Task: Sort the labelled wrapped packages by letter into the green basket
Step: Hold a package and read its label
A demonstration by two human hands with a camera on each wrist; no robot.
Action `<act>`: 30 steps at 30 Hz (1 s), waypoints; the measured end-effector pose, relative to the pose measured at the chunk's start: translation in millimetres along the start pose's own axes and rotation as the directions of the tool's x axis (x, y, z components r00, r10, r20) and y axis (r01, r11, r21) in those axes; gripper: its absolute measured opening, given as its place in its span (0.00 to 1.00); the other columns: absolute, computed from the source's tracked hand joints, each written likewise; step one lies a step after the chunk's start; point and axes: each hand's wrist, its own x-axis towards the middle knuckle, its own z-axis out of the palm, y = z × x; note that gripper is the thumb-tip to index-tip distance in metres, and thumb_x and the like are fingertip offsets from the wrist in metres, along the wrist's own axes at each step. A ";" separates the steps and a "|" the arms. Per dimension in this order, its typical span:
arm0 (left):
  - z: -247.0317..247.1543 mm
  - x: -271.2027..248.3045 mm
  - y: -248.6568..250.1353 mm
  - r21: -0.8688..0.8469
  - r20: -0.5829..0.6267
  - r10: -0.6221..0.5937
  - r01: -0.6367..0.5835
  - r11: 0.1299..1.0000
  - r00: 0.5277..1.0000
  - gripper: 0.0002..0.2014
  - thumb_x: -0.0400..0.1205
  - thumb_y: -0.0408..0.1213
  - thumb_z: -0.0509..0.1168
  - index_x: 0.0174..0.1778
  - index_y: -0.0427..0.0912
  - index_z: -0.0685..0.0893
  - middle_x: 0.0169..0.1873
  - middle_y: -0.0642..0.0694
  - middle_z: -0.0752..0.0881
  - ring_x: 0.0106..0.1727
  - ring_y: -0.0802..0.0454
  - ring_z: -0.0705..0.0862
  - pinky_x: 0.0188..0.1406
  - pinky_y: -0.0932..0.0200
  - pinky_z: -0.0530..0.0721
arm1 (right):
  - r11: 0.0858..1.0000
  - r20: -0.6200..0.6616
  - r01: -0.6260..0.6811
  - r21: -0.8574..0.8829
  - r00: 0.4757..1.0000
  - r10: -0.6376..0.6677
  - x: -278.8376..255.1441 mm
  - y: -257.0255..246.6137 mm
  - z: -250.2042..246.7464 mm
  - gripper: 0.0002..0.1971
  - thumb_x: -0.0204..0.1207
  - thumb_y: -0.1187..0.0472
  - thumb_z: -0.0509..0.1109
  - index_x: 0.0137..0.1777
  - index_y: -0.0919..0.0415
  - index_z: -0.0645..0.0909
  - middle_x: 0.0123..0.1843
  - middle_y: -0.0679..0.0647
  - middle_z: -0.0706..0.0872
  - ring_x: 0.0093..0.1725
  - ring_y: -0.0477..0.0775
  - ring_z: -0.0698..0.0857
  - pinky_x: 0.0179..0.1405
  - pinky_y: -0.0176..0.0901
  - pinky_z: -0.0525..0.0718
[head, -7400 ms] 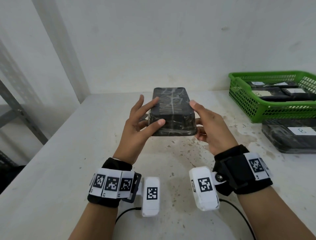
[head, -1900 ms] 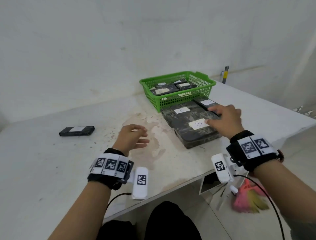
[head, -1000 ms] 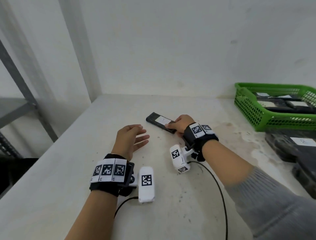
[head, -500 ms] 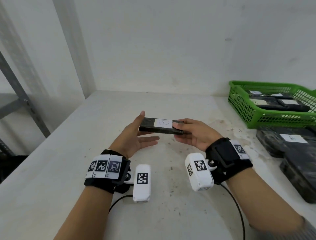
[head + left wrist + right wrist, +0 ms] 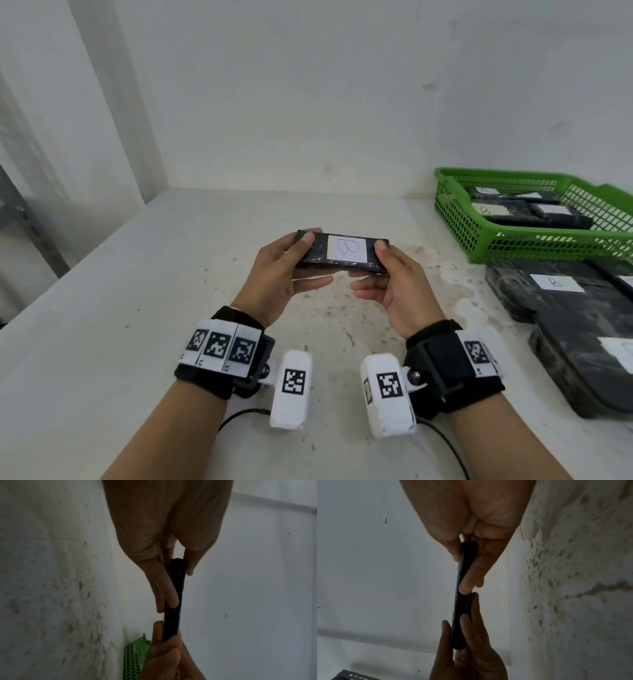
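At centre frame, above a stained white table, a slim black wrapped package with a white label marked B lies long-axis left to right. The left hand and right hand each pinch one end, thumbs on top. The green plastic basket sits at right, nearer the right hand.

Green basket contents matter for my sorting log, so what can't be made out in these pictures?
- Green plastic mesh basket, head view: one package label reads B; the others are too small, and the right edge cuts the basket off.
- Large black wrapped package nearest on the white table: label cut off by the right edge.
- Slim black wrapped package, pinched by the left hand and right hand: both wrist views show it edge-on, label unseen.
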 end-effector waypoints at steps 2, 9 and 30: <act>-1.0 -2.8 0.5 0.025 -0.028 0.042 -0.041 0.999 0.999 0.12 0.88 0.35 0.59 0.61 0.38 0.86 0.52 0.38 0.91 0.49 0.40 0.92 0.35 0.59 0.89 | 1.000 0.025 0.010 -0.009 1.000 -0.010 -2.1 -0.2 0.8 0.13 0.88 0.55 0.60 0.55 0.62 0.83 0.34 0.62 0.90 0.22 0.53 0.86 0.23 0.39 0.85; 0.2 -11.1 -2.6 0.170 -0.135 0.248 -0.224 0.960 0.959 0.11 0.89 0.33 0.58 0.55 0.37 0.86 0.41 0.42 0.93 0.37 0.40 0.93 0.23 0.60 0.86 | 0.997 0.205 -0.051 -0.053 0.977 0.061 -10.5 -2.5 11.8 0.16 0.88 0.42 0.49 0.67 0.44 0.72 0.39 0.64 0.90 0.25 0.60 0.84 0.19 0.42 0.82; 10.3 -22.9 14.6 0.134 0.028 0.146 -0.149 0.980 0.989 0.10 0.90 0.42 0.54 0.50 0.39 0.75 0.39 0.42 0.90 0.23 0.47 0.83 0.15 0.63 0.73 | 0.993 0.126 0.094 -0.072 0.988 -0.085 -19.5 -0.8 19.3 0.18 0.89 0.48 0.50 0.60 0.61 0.75 0.24 0.55 0.77 0.18 0.55 0.73 0.18 0.37 0.71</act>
